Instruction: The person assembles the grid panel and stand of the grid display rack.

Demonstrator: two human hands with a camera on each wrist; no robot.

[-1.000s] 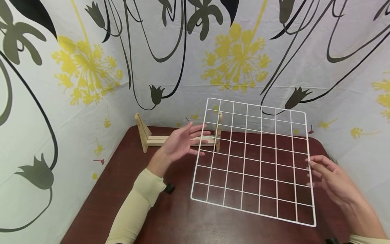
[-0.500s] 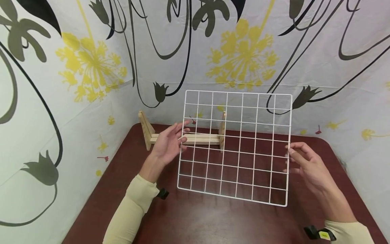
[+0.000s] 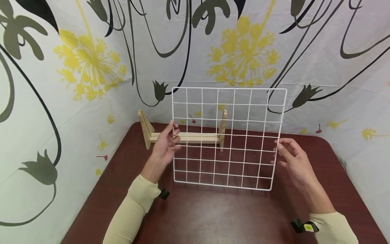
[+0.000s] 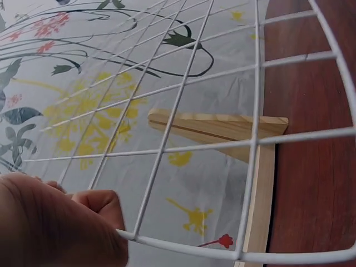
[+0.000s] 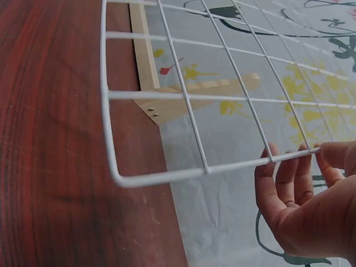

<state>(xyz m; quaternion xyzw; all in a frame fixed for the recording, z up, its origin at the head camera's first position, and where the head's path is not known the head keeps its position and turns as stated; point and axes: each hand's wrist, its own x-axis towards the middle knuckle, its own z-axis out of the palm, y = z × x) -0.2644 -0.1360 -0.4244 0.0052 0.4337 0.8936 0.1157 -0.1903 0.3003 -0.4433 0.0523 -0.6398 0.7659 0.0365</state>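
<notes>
Watching this live from my end, I've got the white wire grid (image 3: 230,148) up between both sides: left hand (image 3: 164,145) gripping its left edge, right hand (image 3: 294,162) pinching its right edge, thumb in front. The left grip sits a shade higher.

What counts, as I judge it, is how the grid lines up with the wooden stand (image 3: 194,139). It's held nearly upright in front of the stand, roughly parallel to it, but over to the right. The stand's long axis runs left to right along the back of the bench (image 3: 213,217); its right upright (image 3: 223,127) shows through the wires, while its left upright (image 3: 144,130) falls outside the grid's left edge. So the left hand is the nearer one to the stand, the right well off to its side. The grid looks about square, so no clear long axis, and I can't tell whether its lower edge clears the bench.

And there's the change: a second ago the grid was slanted and further right, gripped on the right while the left fingers were spread at its edge. Now those fingers have curled in, the grid has come left and squared up, the right hand travelling with it. The stand hasn't budged.
</notes>
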